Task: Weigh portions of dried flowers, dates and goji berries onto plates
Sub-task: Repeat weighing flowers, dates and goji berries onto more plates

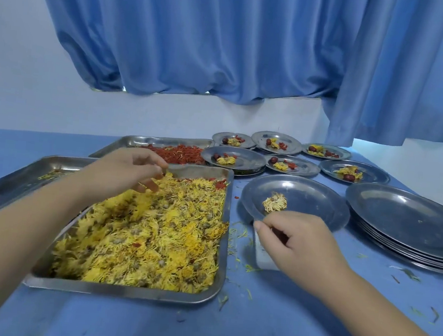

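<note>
- Left hand [129, 172] is out over the big steel tray [125, 290], fingers [150, 185] curled down into the far end of the dried flowers [153, 237]. The hand is blurred, so it cannot be told whether they have closed on any.
- The yellow flowers fill that tray edge to edge, with a few red berries in its far right corner.
- Right hand [297, 244] sits at the near rim of the plate [310, 196], fingers curled in, thumb and forefinger tips right at the rim. Whether they pinch the rim cannot be told.
- The plate rests on a white scale [263, 257], mostly hidden under the hand, and one pale flower head [275, 202] lies near the plate's front edge.
- Behind the flower tray, a second tray [135, 142] holds the goji berries [178, 155]; a third tray [16, 182] pokes out at the left, largely covered by the forearm.
- At the back right, six filled plates [293, 165] stand in two rows of three, each with a flower, goji berries and a dark date.
- Far right, a stack of bare plates [413, 226] sits just beside the scale plate.
- Loose petals [238, 235] litter the blue worktop [280, 324] between tray and scale; a blue curtain [227, 45] hangs behind.
</note>
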A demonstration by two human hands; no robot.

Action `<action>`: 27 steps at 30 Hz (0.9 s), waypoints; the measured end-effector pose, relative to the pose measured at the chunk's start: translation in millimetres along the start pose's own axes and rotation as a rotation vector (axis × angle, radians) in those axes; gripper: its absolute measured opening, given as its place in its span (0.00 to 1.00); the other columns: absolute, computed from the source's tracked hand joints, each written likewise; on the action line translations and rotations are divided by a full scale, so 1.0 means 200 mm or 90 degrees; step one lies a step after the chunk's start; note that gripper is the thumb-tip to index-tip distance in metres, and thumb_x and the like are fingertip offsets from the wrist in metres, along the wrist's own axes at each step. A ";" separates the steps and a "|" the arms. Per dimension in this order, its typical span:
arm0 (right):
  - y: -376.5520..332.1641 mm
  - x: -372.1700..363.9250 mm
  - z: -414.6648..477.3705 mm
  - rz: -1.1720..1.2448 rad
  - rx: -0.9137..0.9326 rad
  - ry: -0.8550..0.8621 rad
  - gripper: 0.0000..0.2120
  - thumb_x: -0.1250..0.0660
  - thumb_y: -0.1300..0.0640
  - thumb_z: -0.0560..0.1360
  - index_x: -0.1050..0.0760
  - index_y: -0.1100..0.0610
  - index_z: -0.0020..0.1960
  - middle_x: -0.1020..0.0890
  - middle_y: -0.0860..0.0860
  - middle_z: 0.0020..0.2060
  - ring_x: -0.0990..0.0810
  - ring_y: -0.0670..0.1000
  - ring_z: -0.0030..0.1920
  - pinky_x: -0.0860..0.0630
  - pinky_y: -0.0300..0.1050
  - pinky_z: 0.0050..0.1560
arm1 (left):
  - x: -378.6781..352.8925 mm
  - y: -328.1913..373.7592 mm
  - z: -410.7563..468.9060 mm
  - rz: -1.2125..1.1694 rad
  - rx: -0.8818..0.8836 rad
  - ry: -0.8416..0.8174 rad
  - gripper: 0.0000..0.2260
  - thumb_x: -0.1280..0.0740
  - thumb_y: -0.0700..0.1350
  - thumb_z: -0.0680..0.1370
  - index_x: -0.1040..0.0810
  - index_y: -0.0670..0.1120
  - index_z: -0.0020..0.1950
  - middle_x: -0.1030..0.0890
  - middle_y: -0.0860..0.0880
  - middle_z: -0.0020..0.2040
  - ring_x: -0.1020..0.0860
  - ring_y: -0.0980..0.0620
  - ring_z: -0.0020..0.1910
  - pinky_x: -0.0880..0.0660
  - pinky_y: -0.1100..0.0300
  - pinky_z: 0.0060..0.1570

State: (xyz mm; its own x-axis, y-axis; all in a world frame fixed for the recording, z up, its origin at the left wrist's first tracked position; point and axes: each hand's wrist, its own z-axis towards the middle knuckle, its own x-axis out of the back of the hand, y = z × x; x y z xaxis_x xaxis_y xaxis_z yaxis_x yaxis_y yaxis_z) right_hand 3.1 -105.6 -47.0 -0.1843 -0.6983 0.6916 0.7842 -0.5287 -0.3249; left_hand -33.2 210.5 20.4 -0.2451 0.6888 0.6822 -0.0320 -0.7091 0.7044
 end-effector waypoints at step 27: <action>-0.09 -0.17 0.00 0.030 0.019 -0.154 0.11 0.40 0.46 0.75 0.24 0.46 0.37 0.24 0.41 0.30 0.26 0.43 0.35 0.26 0.44 0.35 | 0.32 -0.83 0.00 0.479 0.304 0.043 0.16 0.32 0.39 0.74 0.23 0.46 0.63 0.20 0.45 0.56 0.22 0.46 0.52 0.26 0.57 0.52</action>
State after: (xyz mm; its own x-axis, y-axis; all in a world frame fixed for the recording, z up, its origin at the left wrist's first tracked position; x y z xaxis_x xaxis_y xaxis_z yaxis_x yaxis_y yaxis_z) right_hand -5.1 -72.3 -65.6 -0.0022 -0.5843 0.8115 0.8067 -0.4806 -0.3439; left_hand -43.5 372.3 -51.4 -0.0946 0.0451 0.9945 0.5640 -0.8207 0.0909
